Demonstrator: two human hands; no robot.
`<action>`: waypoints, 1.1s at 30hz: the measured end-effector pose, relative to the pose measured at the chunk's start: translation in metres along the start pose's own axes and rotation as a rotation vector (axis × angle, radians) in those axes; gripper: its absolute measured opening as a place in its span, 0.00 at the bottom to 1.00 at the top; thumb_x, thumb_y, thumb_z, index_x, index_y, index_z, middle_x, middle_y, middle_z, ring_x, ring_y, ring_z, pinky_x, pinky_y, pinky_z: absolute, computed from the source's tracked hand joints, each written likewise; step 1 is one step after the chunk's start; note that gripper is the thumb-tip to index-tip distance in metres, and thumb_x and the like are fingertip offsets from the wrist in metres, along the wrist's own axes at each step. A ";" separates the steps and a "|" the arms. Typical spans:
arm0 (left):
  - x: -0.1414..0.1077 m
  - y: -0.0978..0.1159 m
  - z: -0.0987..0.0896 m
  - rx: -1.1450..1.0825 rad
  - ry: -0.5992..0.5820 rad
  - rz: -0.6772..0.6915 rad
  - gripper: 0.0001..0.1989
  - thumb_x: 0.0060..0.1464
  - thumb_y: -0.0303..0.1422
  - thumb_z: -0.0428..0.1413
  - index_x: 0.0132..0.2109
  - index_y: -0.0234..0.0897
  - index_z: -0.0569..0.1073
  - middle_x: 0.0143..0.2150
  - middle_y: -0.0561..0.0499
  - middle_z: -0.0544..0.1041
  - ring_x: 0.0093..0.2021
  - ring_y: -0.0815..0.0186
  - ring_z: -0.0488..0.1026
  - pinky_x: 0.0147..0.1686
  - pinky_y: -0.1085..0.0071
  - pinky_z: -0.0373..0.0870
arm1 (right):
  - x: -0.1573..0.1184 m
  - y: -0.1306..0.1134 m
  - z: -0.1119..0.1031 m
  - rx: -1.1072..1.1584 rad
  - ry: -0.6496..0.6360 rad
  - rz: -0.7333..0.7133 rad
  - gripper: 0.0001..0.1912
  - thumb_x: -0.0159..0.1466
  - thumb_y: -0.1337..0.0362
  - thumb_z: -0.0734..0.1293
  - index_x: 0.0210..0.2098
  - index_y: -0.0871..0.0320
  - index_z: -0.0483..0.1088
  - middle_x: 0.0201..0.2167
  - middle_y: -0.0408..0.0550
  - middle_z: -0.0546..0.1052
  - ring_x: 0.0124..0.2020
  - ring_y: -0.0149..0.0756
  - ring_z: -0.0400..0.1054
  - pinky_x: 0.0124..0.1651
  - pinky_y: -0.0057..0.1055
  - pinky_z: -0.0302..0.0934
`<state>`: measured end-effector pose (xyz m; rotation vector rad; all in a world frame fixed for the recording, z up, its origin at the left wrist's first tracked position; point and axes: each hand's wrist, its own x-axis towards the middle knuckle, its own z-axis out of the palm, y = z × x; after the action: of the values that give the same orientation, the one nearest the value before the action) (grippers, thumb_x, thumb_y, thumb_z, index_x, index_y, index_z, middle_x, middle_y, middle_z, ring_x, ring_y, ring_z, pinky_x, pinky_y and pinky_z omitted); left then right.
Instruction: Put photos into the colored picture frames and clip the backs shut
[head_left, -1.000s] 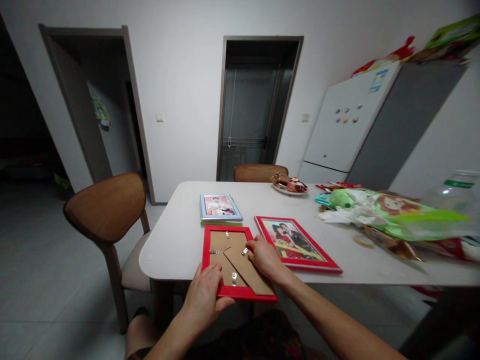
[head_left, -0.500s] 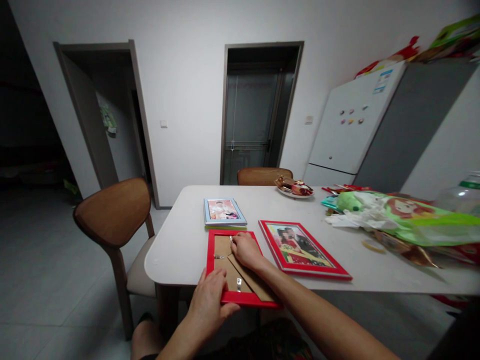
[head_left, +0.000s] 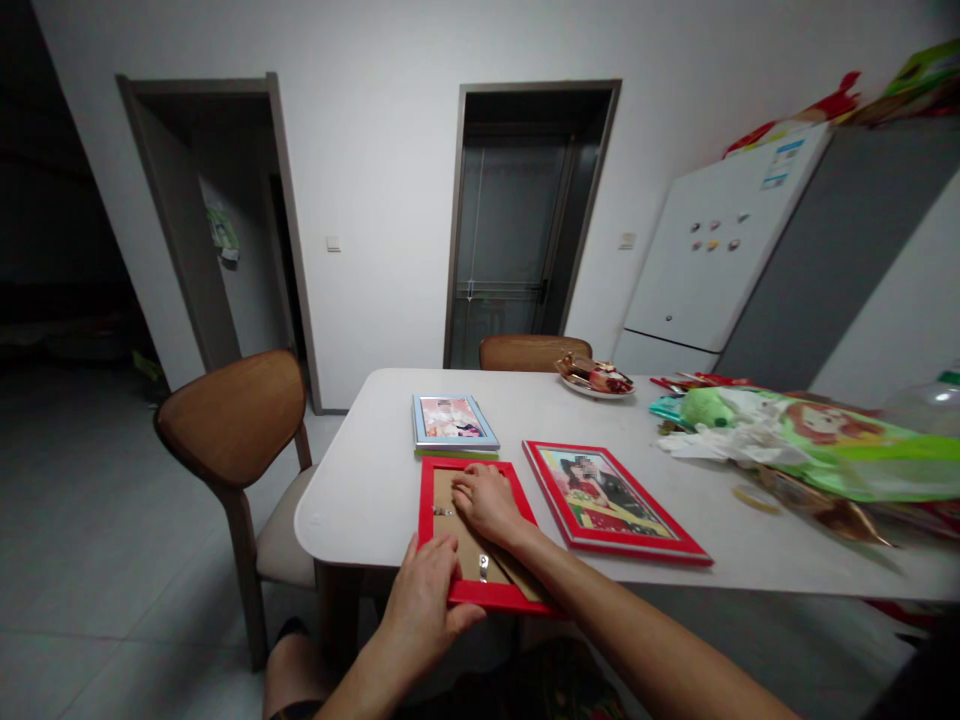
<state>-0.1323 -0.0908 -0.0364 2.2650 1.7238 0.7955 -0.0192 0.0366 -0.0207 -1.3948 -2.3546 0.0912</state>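
Observation:
A red picture frame (head_left: pixel 504 597) lies back side up at the near edge of the table, its brown backing board (head_left: pixel 466 541) and metal clips showing. My left hand (head_left: pixel 428 590) grips the frame's near left corner, thumb along the near side and fingers over the left side. My right hand (head_left: pixel 486 505) rests on the backing with bent fingers near the upper clips; whether its fingertips pinch anything is hidden. To the right lies a second red frame (head_left: pixel 604 500) with its photo up. Beyond them sits a light blue frame (head_left: pixel 454 423) on something green.
A white table (head_left: pixel 352 480) holds a plate of wrapped items (head_left: pixel 596 380) at the back and a green bag (head_left: pixel 862 450) with white tissues (head_left: pixel 731 430) on the right. One wooden chair (head_left: pixel 236 420) stands left, another (head_left: pixel 534 352) behind. A tape ring (head_left: pixel 756 500) lies near the bag.
My right hand has shifted slightly left and down over the backing, away from the top clip, with its fingers now flatter. My left hand keeps its hold. The view has moved slightly.

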 end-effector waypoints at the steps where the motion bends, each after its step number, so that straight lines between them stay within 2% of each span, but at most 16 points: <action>1: 0.000 0.000 0.000 0.001 -0.002 -0.003 0.31 0.36 0.34 0.62 0.49 0.33 0.63 0.49 0.40 0.68 0.52 0.54 0.62 0.52 0.52 0.54 | -0.003 -0.003 0.000 0.054 0.001 -0.055 0.15 0.58 0.58 0.57 0.38 0.54 0.71 0.40 0.49 0.69 0.42 0.38 0.59 0.43 0.32 0.49; 5: 0.000 0.002 -0.001 0.007 0.002 -0.002 0.28 0.36 0.32 0.62 0.47 0.31 0.65 0.51 0.38 0.66 0.53 0.54 0.61 0.53 0.53 0.53 | -0.009 -0.011 0.001 0.219 -0.047 -0.204 0.13 0.57 0.60 0.59 0.36 0.55 0.72 0.38 0.48 0.71 0.41 0.35 0.61 0.44 0.29 0.51; 10: 0.001 0.003 -0.003 0.001 -0.003 0.006 0.29 0.37 0.32 0.61 0.48 0.31 0.64 0.51 0.37 0.67 0.53 0.54 0.61 0.53 0.52 0.53 | -0.008 -0.013 0.002 0.251 -0.050 -0.194 0.10 0.55 0.64 0.60 0.31 0.56 0.73 0.33 0.46 0.72 0.39 0.33 0.62 0.44 0.29 0.52; 14: 0.001 0.003 -0.003 -0.007 0.014 0.018 0.29 0.36 0.32 0.61 0.48 0.31 0.64 0.50 0.38 0.67 0.53 0.54 0.61 0.53 0.52 0.53 | -0.010 -0.010 0.000 0.284 -0.062 -0.231 0.10 0.51 0.70 0.60 0.29 0.56 0.73 0.36 0.46 0.72 0.41 0.34 0.62 0.46 0.30 0.53; 18: 0.001 0.001 -0.001 -0.018 0.021 0.017 0.27 0.36 0.32 0.62 0.46 0.32 0.65 0.51 0.38 0.66 0.53 0.54 0.61 0.53 0.52 0.53 | -0.022 0.002 -0.015 0.370 -0.079 -0.199 0.17 0.50 0.71 0.59 0.39 0.58 0.70 0.41 0.50 0.70 0.46 0.36 0.60 0.50 0.33 0.51; 20: 0.000 0.001 0.000 -0.021 0.012 0.012 0.24 0.36 0.32 0.61 0.43 0.32 0.67 0.51 0.37 0.66 0.53 0.54 0.61 0.53 0.52 0.53 | -0.032 0.012 -0.027 0.423 -0.168 -0.222 0.19 0.50 0.71 0.60 0.41 0.57 0.69 0.44 0.50 0.68 0.47 0.35 0.59 0.51 0.33 0.51; 22: 0.000 0.000 0.000 -0.027 0.005 0.012 0.20 0.37 0.32 0.61 0.41 0.32 0.68 0.51 0.38 0.67 0.53 0.54 0.61 0.53 0.52 0.52 | -0.043 0.019 -0.039 0.450 -0.308 -0.264 0.17 0.49 0.69 0.62 0.39 0.55 0.71 0.47 0.49 0.66 0.48 0.36 0.59 0.52 0.33 0.51; 24: 0.000 0.000 0.001 -0.031 0.011 0.014 0.19 0.37 0.33 0.61 0.40 0.32 0.69 0.50 0.38 0.67 0.53 0.55 0.61 0.53 0.52 0.52 | -0.053 0.023 -0.046 0.450 -0.390 -0.279 0.16 0.47 0.67 0.65 0.36 0.53 0.72 0.50 0.48 0.62 0.51 0.38 0.56 0.53 0.35 0.48; 27: 0.000 0.000 0.002 -0.027 0.018 0.014 0.20 0.38 0.33 0.61 0.40 0.32 0.69 0.49 0.38 0.68 0.53 0.55 0.61 0.53 0.52 0.51 | -0.061 0.020 -0.046 0.443 -0.357 -0.278 0.11 0.48 0.64 0.66 0.33 0.53 0.73 0.51 0.47 0.61 0.53 0.39 0.53 0.54 0.37 0.46; 31: 0.000 0.001 0.002 -0.007 0.004 0.003 0.20 0.38 0.33 0.60 0.41 0.33 0.68 0.51 0.38 0.67 0.53 0.54 0.61 0.53 0.51 0.52 | -0.062 0.011 -0.038 0.428 -0.264 -0.271 0.06 0.50 0.63 0.65 0.28 0.54 0.74 0.48 0.48 0.65 0.50 0.38 0.56 0.52 0.35 0.49; 33: 0.000 0.001 0.002 -0.002 -0.004 -0.007 0.21 0.39 0.32 0.60 0.43 0.33 0.67 0.51 0.39 0.66 0.53 0.54 0.60 0.53 0.51 0.52 | -0.062 0.009 -0.036 0.411 -0.231 -0.261 0.08 0.50 0.63 0.65 0.30 0.55 0.73 0.47 0.49 0.65 0.50 0.37 0.56 0.52 0.34 0.50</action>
<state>-0.1305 -0.0912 -0.0374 2.2563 1.7269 0.7904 0.0275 -0.0173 -0.0086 -0.9154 -2.4921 0.6516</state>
